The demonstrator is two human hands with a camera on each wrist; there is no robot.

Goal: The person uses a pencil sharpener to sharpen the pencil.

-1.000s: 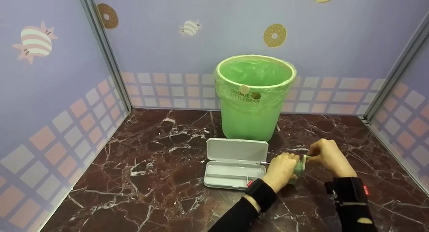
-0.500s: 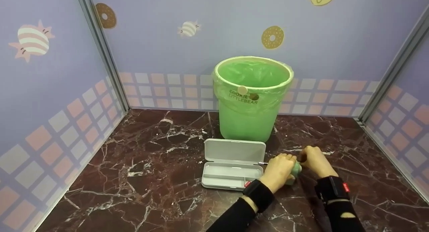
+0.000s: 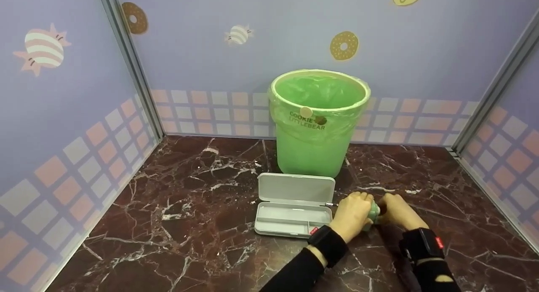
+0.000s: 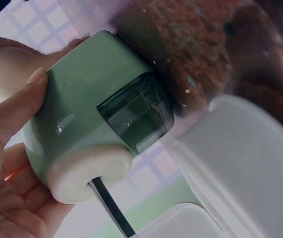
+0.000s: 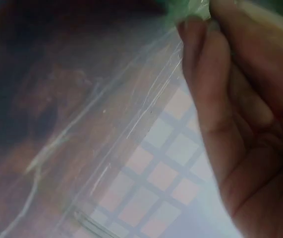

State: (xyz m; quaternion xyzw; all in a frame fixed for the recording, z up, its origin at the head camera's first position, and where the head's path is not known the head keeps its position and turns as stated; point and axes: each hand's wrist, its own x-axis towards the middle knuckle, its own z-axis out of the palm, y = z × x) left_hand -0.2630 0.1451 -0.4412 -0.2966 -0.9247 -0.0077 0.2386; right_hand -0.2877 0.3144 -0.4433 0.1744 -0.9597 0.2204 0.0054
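Observation:
In the head view my left hand (image 3: 353, 216) grips a green pencil sharpener (image 3: 374, 211) above the table's right half. The left wrist view shows its rounded body, a see-through shavings drawer (image 4: 136, 116) and a pale round front. A dark pencil (image 4: 112, 206) sticks out of the hole in that front, pointing left in the head view. At the opposite end, my right hand (image 3: 399, 212) has fingertips pinched together at the sharpener's crank. The crank itself is mostly hidden by the fingers.
An open light-grey pencil case (image 3: 278, 215) lies left of my left hand, its lid (image 3: 297, 188) raised. Behind it stands a green lined trash bin (image 3: 313, 151). Patterned walls enclose the dark marble table (image 3: 189, 224).
My right hand has moved down and inward around the crank end, and its fingers now cover the pale crank arm visible earlier. The left hand and sharpener stay nearly in place.

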